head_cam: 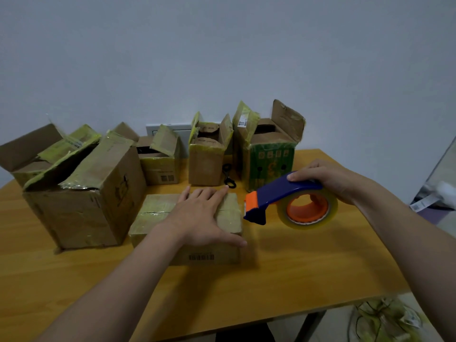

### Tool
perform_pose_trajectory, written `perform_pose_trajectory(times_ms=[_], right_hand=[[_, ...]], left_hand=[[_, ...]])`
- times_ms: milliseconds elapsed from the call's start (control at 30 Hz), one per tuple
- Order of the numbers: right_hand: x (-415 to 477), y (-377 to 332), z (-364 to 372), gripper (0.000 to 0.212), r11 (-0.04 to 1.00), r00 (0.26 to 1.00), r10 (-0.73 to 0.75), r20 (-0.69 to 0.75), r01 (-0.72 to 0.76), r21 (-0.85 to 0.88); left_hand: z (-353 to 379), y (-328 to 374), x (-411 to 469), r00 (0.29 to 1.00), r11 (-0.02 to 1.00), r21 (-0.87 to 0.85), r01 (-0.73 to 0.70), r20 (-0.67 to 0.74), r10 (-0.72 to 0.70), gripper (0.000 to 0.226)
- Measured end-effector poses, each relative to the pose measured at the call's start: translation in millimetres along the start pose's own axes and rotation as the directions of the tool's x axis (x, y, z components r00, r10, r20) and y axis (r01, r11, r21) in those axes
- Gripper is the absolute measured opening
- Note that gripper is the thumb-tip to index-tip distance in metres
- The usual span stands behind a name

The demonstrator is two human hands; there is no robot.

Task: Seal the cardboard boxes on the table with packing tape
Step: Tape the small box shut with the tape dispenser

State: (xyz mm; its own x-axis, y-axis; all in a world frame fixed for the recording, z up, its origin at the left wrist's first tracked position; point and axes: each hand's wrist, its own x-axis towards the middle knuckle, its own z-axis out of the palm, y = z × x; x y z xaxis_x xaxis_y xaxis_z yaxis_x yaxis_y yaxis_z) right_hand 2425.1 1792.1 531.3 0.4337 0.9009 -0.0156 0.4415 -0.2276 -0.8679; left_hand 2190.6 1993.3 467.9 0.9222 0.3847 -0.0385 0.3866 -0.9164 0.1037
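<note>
Left hand [202,215] flat on box [158,211]

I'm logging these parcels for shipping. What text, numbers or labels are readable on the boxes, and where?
Nothing reads clearly.
Barcode on the flat box: digits too small.
White label on a flap of the green box: too small.
Square codes on the small box: blurred.
Dark print on the side of the large box: blurred.
</note>
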Motion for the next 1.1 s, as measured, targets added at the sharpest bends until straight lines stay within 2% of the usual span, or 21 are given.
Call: perform_pose_trajectory(times_ms=[67, 200, 433, 500, 600, 667, 767, 833, 933, 1000, 1100], right_hand=[[5, -6, 1, 0.042, 0.999, 1.000, -0.003, 0.022, 0.004, -0.050], [20, -26, 2, 0.064, 0.979, 0.999, 0.008, 0.052, 0.003, -0.205], [38, -62, 3, 0.056, 0.921, 0.994, 0.014, 0.110, 0.030, -0.389], [40, -65, 6, 0.060, 0.891, 0.994, 0.031, 0.100, 0.018, -0.454], [42, -50, 31, 0.052, 0.780, 0.998, 0.054, 0.036, -0.020, -0.625], [42, -38, 44, 0.047, 0.805, 0.999, 0.039, 0.015, -0.023, -0.592], [44, -40, 47, 0.055, 0.804, 0.999, 0.003, -0.032, -0.021, -0.594], [44, -48, 45, 0.063, 0.786, 0.994, -0.038, -0.104, -0.034, -0.617], [40, -50, 44, 0.062, 0.753, 0.954, -0.130, -0.270, -0.082, -0.653], [36, -46, 46, 0.060, 0.759, 0.916, -0.160, -0.368, -0.125, -0.640], [31, -36, 53, 0.061, 0.817, 0.869, -0.163, -0.468, -0.147, -0.557]], left_hand=[[0, 0, 0, 1.000, 1.000, 0.001, -0.008, 0.003, 0.008, 0.144], [1, 1, 0, 1.000, 1.000, 0.012, -0.015, -0.002, 0.015, 0.140], [0, 0, 2, 1.000, 1.000, -0.005, -0.006, 0.020, 0.006, 0.141], [0, 0, 2, 1.000, 0.999, -0.033, -0.002, 0.024, 0.002, 0.142], [1, 0, -1, 1.000, 0.998, -0.057, -0.004, 0.010, 0.004, 0.143], [1, 1, -2, 1.000, 0.999, -0.048, -0.016, -0.024, 0.014, 0.141], [-1, 5, -5, 0.999, 0.997, -0.069, -0.024, -0.044, 0.021, 0.130], [0, 7, -8, 0.990, 0.994, -0.065, -0.090, -0.117, 0.082, 0.115], [1, 10, -17, 0.935, 0.963, 0.040, -0.266, -0.233, 0.268, 0.081], [3, 10, -20, 0.911, 0.937, 0.099, -0.334, -0.220, 0.348, 0.066], [0, 13, -20, 0.918, 0.934, 0.111, -0.340, -0.175, 0.355, 0.058]])
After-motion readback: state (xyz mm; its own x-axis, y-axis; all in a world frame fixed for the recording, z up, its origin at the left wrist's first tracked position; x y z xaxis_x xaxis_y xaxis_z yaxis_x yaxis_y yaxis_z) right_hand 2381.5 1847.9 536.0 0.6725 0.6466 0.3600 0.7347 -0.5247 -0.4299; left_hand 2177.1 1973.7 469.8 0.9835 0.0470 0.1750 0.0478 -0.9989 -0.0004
